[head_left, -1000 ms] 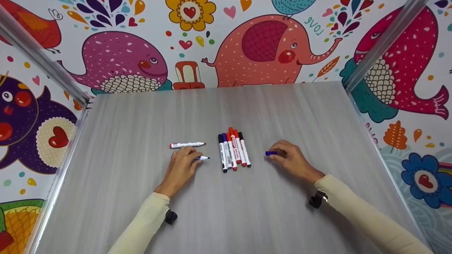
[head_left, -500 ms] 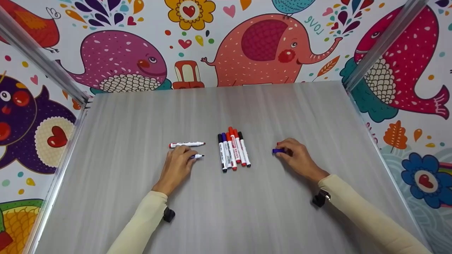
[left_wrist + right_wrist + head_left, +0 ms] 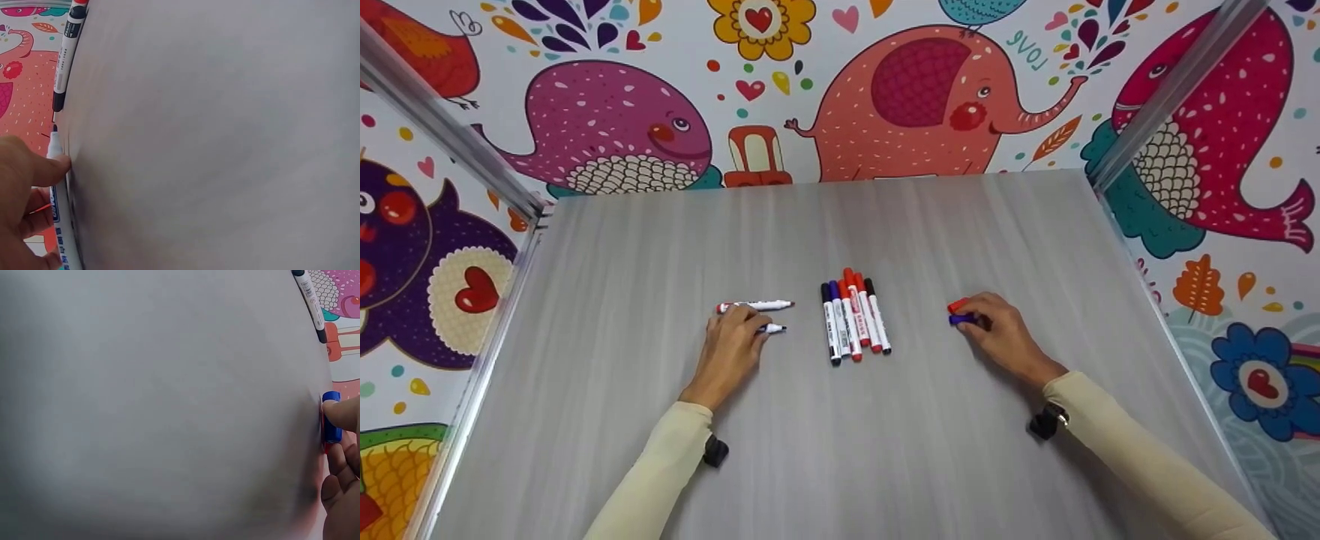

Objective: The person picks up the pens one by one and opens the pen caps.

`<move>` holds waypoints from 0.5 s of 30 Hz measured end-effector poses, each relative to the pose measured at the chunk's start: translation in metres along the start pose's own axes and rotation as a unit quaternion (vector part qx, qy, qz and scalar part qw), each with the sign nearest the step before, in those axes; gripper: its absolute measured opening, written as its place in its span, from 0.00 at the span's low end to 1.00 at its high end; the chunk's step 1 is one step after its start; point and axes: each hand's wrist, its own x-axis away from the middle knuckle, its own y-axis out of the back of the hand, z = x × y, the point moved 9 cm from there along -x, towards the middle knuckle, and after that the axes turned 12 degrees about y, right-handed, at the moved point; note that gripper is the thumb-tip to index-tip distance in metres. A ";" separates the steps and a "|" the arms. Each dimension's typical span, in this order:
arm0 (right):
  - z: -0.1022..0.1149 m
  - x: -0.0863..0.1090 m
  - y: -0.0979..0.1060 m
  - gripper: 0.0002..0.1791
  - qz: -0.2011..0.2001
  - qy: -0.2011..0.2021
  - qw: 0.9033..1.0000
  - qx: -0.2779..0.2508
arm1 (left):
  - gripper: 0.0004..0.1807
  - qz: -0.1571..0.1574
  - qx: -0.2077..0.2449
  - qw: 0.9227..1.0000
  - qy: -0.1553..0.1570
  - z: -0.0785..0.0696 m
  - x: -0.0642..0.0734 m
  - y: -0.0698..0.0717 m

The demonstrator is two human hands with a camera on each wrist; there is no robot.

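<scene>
My left hand (image 3: 725,351) grips an uncapped white-barrelled marker (image 3: 63,225), its dark tip pointing right, low at the table's surface. Just beyond it lies another uncapped marker (image 3: 765,305) with a red end, partly behind the fingers and roughly parallel. On the right, my right hand (image 3: 1003,337) pinches a blue marker cap (image 3: 333,430) between thumb and fingers. Right behind that sits a red marker cap (image 3: 958,305), its right end hidden by the fingers. Between the hands, several capped markers (image 3: 855,315) with black, blue and red caps lie side by side.
The grey wood-grain table (image 3: 840,450) meets a cartoon-printed back wall (image 3: 765,97). Metal rails (image 3: 472,135) run along the left and right corners.
Both hands have drawn apart: the left hand with its marker slid left towards the lying marker, the right hand with the blue cap moved right. The red cap now shows beside it.
</scene>
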 end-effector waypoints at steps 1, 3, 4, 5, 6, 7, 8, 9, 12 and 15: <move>0.000 0.000 0.000 0.13 0.000 -0.001 1.000 0.003 | 0.10 -0.001 0.001 1.000 0.001 0.000 -0.001 0.000; -0.002 0.001 0.001 0.12 0.002 -0.007 1.000 0.010 | 0.10 -0.001 0.006 1.000 0.002 0.002 -0.002 0.000; -0.003 0.001 0.001 0.12 0.002 -0.011 1.000 0.012 | 0.10 0.001 0.011 1.000 0.004 0.003 -0.003 0.000; -0.003 0.002 0.002 0.12 0.003 -0.017 1.000 0.013 | 0.10 0.000 0.017 1.000 0.006 0.004 -0.004 0.000; -0.004 0.002 0.002 0.11 0.004 -0.023 1.000 0.011 | 0.10 0.001 0.025 1.000 0.008 0.005 -0.005 0.000; -0.005 0.002 0.003 0.11 0.005 -0.028 1.000 0.011 | 0.10 0.002 0.032 0.999 0.010 0.006 -0.006 0.000; -0.005 0.003 0.003 0.11 0.005 -0.033 0.999 0.011 | 0.10 0.001 0.041 0.999 0.014 0.008 -0.006 0.000; -0.006 0.003 0.003 0.11 0.005 -0.036 0.999 0.010 | 0.10 0.001 0.050 0.999 0.017 0.010 -0.007 0.000; -0.008 0.004 0.003 0.11 0.004 -0.045 0.999 0.008 | 0.10 -0.005 0.065 0.998 0.020 0.013 -0.008 0.001; -0.009 0.004 0.004 0.11 -0.002 -0.044 0.999 0.007 | 0.10 -0.012 0.069 0.997 0.019 0.014 -0.008 0.000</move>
